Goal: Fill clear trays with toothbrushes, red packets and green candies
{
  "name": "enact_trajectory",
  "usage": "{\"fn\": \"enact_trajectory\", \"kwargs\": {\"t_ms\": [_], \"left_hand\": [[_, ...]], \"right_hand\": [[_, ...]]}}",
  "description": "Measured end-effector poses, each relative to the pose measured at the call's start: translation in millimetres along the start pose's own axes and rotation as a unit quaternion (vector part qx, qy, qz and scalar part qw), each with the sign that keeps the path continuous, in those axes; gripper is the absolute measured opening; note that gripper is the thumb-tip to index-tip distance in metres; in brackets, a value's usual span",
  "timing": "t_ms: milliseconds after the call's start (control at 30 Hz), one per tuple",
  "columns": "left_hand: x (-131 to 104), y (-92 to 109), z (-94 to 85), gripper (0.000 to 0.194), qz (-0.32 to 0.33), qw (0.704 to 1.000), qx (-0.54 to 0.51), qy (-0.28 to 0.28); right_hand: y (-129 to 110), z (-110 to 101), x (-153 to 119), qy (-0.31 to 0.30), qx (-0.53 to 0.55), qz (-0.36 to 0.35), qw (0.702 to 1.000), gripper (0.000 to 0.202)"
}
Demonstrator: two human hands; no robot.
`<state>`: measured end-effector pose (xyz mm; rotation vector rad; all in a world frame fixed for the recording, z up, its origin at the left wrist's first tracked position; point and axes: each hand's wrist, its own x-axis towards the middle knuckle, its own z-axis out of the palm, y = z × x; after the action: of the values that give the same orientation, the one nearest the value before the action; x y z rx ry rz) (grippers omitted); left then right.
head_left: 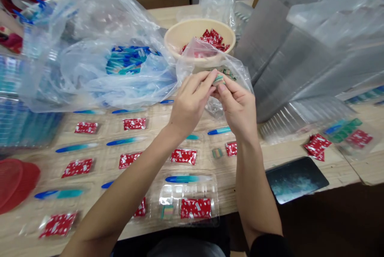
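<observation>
My left hand (192, 99) and my right hand (238, 107) meet above an open clear bag (244, 75). Small striped green-and-beige square pieces (219, 80) are pinched between the fingertips of both hands; how many is unclear. More such pieces (228, 73) show in the bag behind my fingers. Below lie clear plastic trays (214, 187) in rows, with blue pen-shaped sticks (188, 179) and red patterned packets (195, 208). One striped square (167, 211) sits in the nearest tray, another (217, 153) in a tray by my right forearm.
A cream bowl (171, 41) of red packets stands behind the bag. To its left is a large plastic bag (87, 69) of blue sticks. Stacked clear trays (294, 57) rise at the right, near a phone (297, 179). A red basket (18, 185) sits at left.
</observation>
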<state>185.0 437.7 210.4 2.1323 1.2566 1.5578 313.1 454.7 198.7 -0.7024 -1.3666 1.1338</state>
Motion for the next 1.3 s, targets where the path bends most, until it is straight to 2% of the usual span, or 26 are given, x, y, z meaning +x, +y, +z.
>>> {"fn": "enact_trajectory", "kwargs": {"t_ms": [200, 300, 433, 600, 733, 900, 1033, 1133, 1233, 1300], "left_hand": [[0, 3, 8.5, 0.023, -0.060, 0.996, -0.045, 0.046], [-3, 3, 12.5, 0.023, -0.056, 0.994, -0.058, 0.067], [-2, 2, 9.4, 0.023, -0.028, 0.995, -0.078, 0.054], [3, 0, 0.8, 0.021, -0.019, 0.995, -0.094, 0.038], [3, -2, 2.8, 0.020, -0.041, 0.993, -0.108, 0.036], [0, -4, 4.1, 0.019, -0.055, 0.990, -0.129, 0.027], [2, -1, 0.0, 0.016, -0.066, 0.990, -0.121, 0.019], [5, 3, -1.6, 0.009, -0.079, 0.991, -0.109, 0.020], [4, 6, -4.7, 0.011, -0.113, 0.988, -0.103, -0.002], [-1, 6, -13.2, 0.019, -0.132, 0.987, -0.095, -0.005]], "right_hand": [[15, 4, 1, 0.037, -0.040, -0.007, 0.998, 0.040], [15, 4, 1, 0.065, -0.030, 0.006, 0.997, 0.042], [5, 5, 0, 0.099, 0.045, 0.031, 0.994, 0.033], [-2, 5, 1, 0.066, 0.142, 0.086, 0.984, 0.017], [1, 2, 1, 0.047, 0.154, 0.100, 0.982, 0.018], [2, 1, 0, 0.046, 0.086, 0.088, 0.991, 0.024], [1, 5, 0, 0.066, 0.052, 0.044, 0.995, 0.022], [-2, 7, -1, 0.058, 0.020, 0.009, 0.998, 0.022], [-6, 7, 0, 0.040, -0.084, -0.028, 0.995, 0.018], [-9, 6, 1, 0.047, -0.184, -0.063, 0.980, 0.012]]}}
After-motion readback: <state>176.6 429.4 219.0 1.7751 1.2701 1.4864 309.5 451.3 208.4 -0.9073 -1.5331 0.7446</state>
